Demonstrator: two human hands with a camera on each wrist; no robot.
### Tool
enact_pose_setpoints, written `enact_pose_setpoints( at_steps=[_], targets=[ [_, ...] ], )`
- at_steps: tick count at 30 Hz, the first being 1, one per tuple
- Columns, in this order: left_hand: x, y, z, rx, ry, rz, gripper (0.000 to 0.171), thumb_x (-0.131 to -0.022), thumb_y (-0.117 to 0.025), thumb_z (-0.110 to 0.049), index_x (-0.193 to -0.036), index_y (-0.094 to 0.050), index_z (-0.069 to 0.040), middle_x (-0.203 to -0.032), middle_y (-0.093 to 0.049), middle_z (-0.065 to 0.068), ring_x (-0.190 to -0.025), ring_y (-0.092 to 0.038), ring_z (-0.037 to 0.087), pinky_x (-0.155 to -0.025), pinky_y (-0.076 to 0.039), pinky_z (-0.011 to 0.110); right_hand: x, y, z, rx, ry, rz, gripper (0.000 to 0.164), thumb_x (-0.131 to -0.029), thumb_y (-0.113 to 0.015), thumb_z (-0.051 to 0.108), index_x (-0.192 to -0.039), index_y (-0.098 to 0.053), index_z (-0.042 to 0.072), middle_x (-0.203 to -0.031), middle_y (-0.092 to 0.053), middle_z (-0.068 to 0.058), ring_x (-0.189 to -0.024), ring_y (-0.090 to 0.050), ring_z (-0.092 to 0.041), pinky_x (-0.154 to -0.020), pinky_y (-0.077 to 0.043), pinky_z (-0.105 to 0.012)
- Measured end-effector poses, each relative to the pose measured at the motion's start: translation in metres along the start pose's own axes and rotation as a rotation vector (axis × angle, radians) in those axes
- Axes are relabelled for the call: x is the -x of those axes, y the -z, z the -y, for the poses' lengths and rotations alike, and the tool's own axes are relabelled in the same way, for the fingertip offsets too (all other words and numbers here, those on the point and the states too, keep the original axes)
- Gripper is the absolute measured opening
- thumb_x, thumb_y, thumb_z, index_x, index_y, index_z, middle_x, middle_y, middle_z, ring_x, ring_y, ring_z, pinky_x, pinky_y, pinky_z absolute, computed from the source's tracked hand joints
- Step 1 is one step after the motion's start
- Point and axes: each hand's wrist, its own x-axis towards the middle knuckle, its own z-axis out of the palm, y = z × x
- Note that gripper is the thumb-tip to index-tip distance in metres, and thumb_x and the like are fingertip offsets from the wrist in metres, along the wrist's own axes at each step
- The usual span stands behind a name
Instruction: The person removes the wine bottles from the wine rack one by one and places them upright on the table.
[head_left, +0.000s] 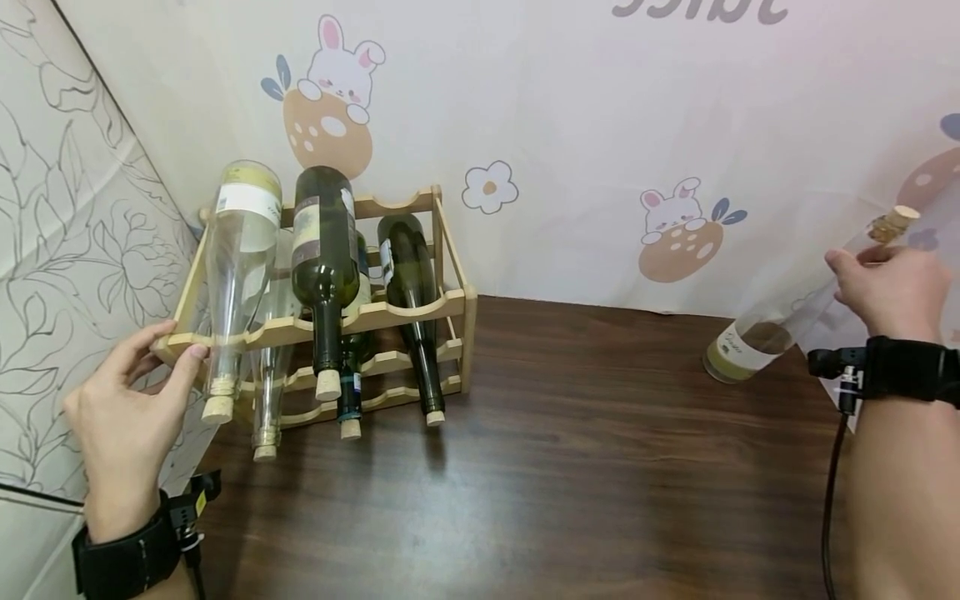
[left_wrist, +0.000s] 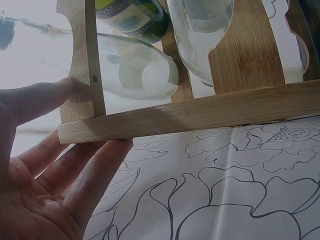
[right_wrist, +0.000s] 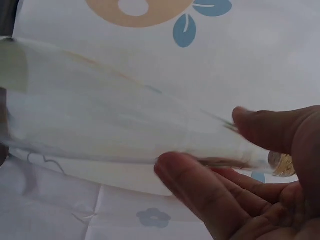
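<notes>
Well apart: rack edge (head_left: 468, 342), held bottle (head_left: 742, 352).

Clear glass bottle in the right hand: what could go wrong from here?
The clear, cork-stoppered glass bottle leans, held near its neck by the right hand, so its base might swing or slip.

The left hand grips a front corner of the light wooden bottle rack; a tug could shift the loaded rack.

The dark glass bottle with a cream label juts neck-first past the top front rail and could get knocked.
</notes>
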Motion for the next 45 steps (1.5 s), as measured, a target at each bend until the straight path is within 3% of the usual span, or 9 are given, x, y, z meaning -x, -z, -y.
enact_pose_setpoints(
  at_steps=[5, 8, 10, 13, 20, 24, 28, 33, 45],
  targets=[
    [0.001, 0.003, 0.000, -0.009, -0.003, -0.011, 0.040, -0.084, -0.090, -0.016, -0.123, -0.079, -0.015, -0.091, -0.046, -0.062, -0.060, -0.045, -0.035, -0.074, -0.030, 0.007, 0.001, -0.005, -0.006, -0.026, 0.020, 0.005, 0.085, -0.106, -0.043, 0.053, -0.158, -0.033, -0.013, -0.114, -0.070, -0.040, -0.047, -0.050, 0.004, -0.060, -0.046, -0.039],
    [0.001, 0.004, 0.000, -0.010, -0.010, -0.012, 0.041, -0.084, -0.091, -0.016, -0.123, -0.080, -0.015, -0.092, -0.047, -0.062, -0.059, -0.044, -0.034, -0.073, -0.030, 0.008, 0.012, -0.008, -0.004, -0.070, -0.012, -0.020, 0.088, -0.105, -0.044, 0.052, -0.164, -0.019, -0.009, -0.157, -0.046, -0.036, -0.098, -0.076, -0.026, -0.079, -0.054, -0.049],
    [0.001, 0.004, -0.001, -0.010, -0.012, -0.012, 0.041, -0.083, -0.091, -0.016, -0.122, -0.080, -0.016, -0.092, -0.047, -0.062, -0.062, -0.045, -0.035, -0.072, -0.029, 0.007, 0.025, -0.009, 0.003, -0.120, -0.042, -0.080, 0.085, -0.105, -0.045, 0.049, -0.167, -0.017, -0.002, -0.168, -0.033, -0.028, -0.142, -0.053, -0.040, -0.105, -0.048, -0.059],
    [0.000, 0.004, -0.002, -0.004, -0.010, -0.009, 0.041, -0.083, -0.091, -0.016, -0.122, -0.080, -0.016, -0.092, -0.046, -0.062, -0.066, -0.047, -0.036, -0.073, -0.030, 0.008, 0.052, -0.011, 0.020, -0.201, -0.032, -0.232, 0.075, -0.106, -0.048, 0.043, -0.168, -0.020, 0.011, -0.174, -0.025, -0.015, -0.161, -0.027, -0.033, -0.129, -0.029, -0.053],
    [-0.001, 0.004, -0.003, 0.000, -0.017, 0.001, 0.041, -0.083, -0.091, -0.015, -0.123, -0.079, -0.015, -0.093, -0.046, -0.063, -0.066, -0.046, -0.036, -0.075, -0.029, 0.009, 0.103, -0.026, 0.054, -0.318, 0.471, -0.528, 0.059, -0.099, -0.073, 0.026, -0.152, -0.053, 0.008, -0.156, -0.056, -0.018, -0.137, -0.055, -0.045, -0.121, -0.040, -0.049],
    [-0.001, 0.006, -0.003, 0.001, -0.026, 0.002, 0.040, -0.084, -0.089, -0.014, -0.123, -0.079, -0.012, -0.093, -0.047, -0.063, -0.069, -0.046, -0.038, -0.077, -0.029, 0.008, 0.134, -0.048, 0.083, -0.367, 0.715, -0.483, 0.061, -0.095, -0.077, 0.034, -0.146, -0.059, 0.005, -0.146, -0.064, -0.022, -0.126, -0.062, -0.052, -0.110, -0.048, -0.058],
    [0.000, 0.005, -0.003, 0.000, -0.032, 0.004, 0.040, -0.084, -0.089, -0.016, -0.123, -0.079, -0.011, -0.094, -0.047, -0.063, -0.073, -0.046, -0.039, -0.079, -0.028, 0.009, 0.166, -0.077, 0.113, -0.435, 1.015, -0.408, 0.066, -0.101, -0.068, 0.048, -0.141, -0.059, -0.003, -0.138, -0.067, -0.025, -0.128, -0.063, -0.047, -0.116, -0.048, -0.042],
    [0.000, 0.003, -0.003, 0.005, -0.023, 0.005, 0.040, -0.085, -0.089, -0.015, -0.123, -0.078, -0.011, -0.093, -0.047, -0.063, -0.073, -0.047, -0.038, -0.081, -0.028, 0.009, 0.200, -0.115, 0.150, -0.447, 1.328, -0.225, 0.058, -0.095, -0.077, 0.024, -0.138, -0.057, -0.010, -0.139, -0.063, -0.030, -0.134, -0.059, -0.044, -0.124, -0.040, -0.040],
    [0.000, 0.004, -0.005, -0.011, -0.019, -0.002, 0.040, -0.086, -0.089, -0.017, -0.124, -0.079, -0.014, -0.093, -0.044, -0.062, -0.056, -0.042, -0.033, -0.072, -0.030, 0.009, 0.250, -0.169, 0.209, -0.355, 1.571, -0.119, 0.058, -0.094, -0.081, 0.023, -0.142, -0.059, -0.003, -0.148, -0.061, -0.022, -0.143, -0.056, -0.035, -0.124, -0.041, -0.045]
  ],
)
